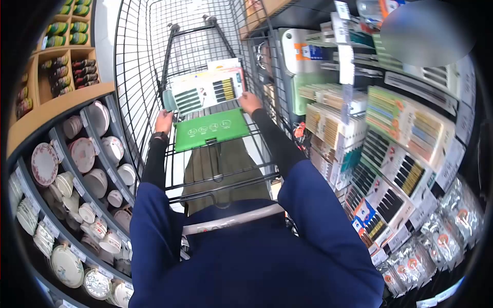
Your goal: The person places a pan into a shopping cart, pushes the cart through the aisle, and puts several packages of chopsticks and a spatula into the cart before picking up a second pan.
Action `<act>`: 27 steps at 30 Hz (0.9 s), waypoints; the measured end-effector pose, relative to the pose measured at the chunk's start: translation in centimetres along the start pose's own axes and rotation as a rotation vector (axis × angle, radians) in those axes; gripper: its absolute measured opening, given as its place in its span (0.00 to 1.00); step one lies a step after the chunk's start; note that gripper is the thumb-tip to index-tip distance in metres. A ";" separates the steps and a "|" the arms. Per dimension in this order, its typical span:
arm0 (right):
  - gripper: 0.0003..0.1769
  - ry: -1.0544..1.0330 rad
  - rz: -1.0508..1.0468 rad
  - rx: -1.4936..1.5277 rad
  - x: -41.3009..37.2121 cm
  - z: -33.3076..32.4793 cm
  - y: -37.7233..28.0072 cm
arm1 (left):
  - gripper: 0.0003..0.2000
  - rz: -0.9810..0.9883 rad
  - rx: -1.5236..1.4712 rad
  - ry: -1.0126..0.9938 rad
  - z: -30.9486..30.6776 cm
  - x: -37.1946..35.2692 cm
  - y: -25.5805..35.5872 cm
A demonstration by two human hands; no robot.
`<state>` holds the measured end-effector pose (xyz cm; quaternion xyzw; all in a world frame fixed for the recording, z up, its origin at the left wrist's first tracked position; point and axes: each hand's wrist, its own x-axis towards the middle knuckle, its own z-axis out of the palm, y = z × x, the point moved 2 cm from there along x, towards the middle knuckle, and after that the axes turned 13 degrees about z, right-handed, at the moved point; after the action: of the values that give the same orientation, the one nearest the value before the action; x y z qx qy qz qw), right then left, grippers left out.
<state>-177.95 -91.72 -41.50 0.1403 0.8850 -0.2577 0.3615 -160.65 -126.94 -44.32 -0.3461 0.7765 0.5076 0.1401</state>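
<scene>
Nearest in: blue sleeves, with the cart handle snug against the body. Just past that, a green flap folded flat, so basically a ledge. Reaching over it with left hand and right hand, one at each end of a flat cutlery pack. Probably held level by both ends because it looks too wide and floppy for one hand. Left grip curled shut round the left end. Right grip narrow, pinching the right corner. Holding it inside the cart, just above the flap; can't tell if actually resting on it. Further out: bowls shelved on the left, racks of similar packs on the right.
</scene>
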 end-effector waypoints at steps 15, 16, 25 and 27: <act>0.28 -0.013 -0.025 0.265 6.3 4.7 3.8 | 0.29 0.032 -0.323 -0.036 5.7 4.8 -4.2; 0.28 -0.049 -0.014 0.300 6.2 4.4 3.3 | 0.27 -0.003 -0.382 -0.013 5.3 4.2 -1.9; 0.28 -0.030 -0.018 0.296 3.0 2.0 0.7 | 0.40 -0.122 -0.430 -0.049 4.5 2.3 3.4; 0.26 -0.100 -0.020 0.422 1.3 0.5 -0.1 | 0.32 -0.088 -0.460 0.067 4.3 2.5 1.8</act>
<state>-178.60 -92.06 -42.70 0.1911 0.7937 -0.4476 0.3648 -164.27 -123.65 -46.44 -0.4193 0.6286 0.6528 0.0536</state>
